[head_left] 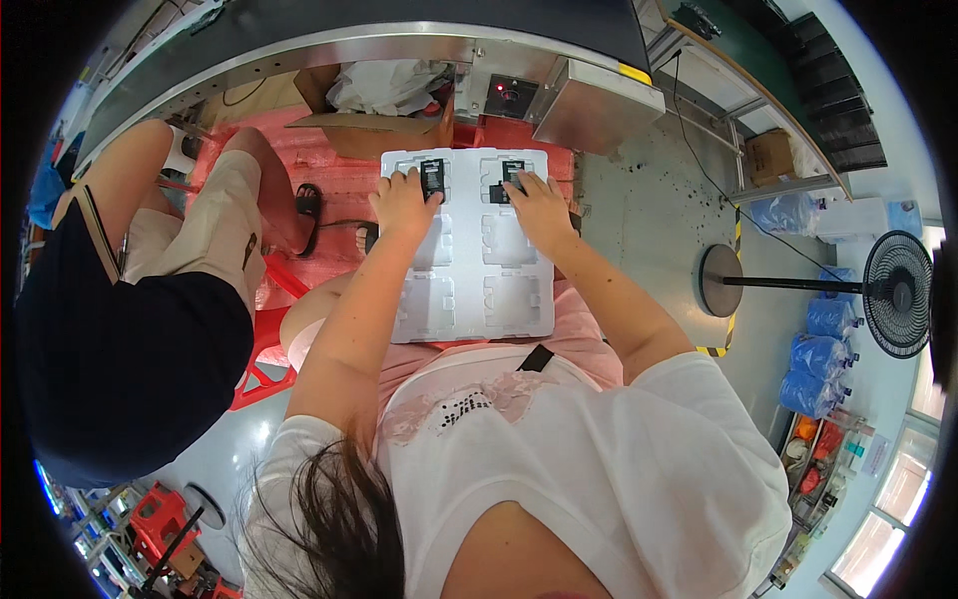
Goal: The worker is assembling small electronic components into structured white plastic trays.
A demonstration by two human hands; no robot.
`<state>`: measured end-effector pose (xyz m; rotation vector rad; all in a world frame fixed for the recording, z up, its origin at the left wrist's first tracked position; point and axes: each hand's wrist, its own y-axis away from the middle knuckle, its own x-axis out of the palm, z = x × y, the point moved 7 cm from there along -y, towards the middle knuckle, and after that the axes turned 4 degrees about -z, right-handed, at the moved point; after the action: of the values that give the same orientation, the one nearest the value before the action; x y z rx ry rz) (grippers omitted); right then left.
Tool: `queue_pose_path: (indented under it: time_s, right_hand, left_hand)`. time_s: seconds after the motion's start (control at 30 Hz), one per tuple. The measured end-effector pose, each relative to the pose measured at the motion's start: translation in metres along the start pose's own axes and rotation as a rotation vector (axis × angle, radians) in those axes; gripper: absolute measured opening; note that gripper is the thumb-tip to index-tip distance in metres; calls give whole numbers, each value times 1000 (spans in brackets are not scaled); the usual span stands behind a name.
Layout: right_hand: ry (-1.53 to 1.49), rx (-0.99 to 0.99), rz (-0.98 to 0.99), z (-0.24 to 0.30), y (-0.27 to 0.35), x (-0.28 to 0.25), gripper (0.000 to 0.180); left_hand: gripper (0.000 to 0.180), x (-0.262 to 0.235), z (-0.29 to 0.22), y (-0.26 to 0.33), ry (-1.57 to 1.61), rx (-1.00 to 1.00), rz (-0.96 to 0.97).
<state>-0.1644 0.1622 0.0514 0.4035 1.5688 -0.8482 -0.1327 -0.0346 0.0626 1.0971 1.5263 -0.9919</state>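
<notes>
A white moulded plastic tray [467, 275] with several recessed pockets rests on my lap. In its far left pocket lies a flat black rectangular piece with pale print [432, 174], perhaps a battery. My left hand [402, 208] is at that pocket, its fingers bent beside the piece and its thumb at the near end. Another black piece [512, 170] sits in the far right pocket. My right hand [541, 215] curls over its right side, thumb and fingers on it, hiding part. The middle and near pockets hold nothing I can see.
A conveyor bench with a metal edge [399, 50] runs across ahead; a cardboard box [374, 135] stands beneath. At my left sits another person in dark clothing [130, 349], near a red stool [264, 349]. A standing fan [896, 295] and blue water bottles [813, 359] are at right.
</notes>
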Motion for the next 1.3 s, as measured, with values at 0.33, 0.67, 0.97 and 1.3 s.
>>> queue_pose_path:
  time_s: [0.33,0.67,0.97,1.3]
  right_hand:
    - [-30,-89,178,0,-14,2,41]
    - [-235,24,-7,13,-13,-43,40]
    - [-691,-57,-534,15,-110,-228,23]
    - [-88,735,-392,-112,-249,-196,31]
  left_hand:
    - [74,5,12,-8,11,-238,167]
    - [88,39,45,12,56,-368,-100]
    - [89,44,60,13,496,-531,47]
    - [27,-159,9,-21,840,174,-641]
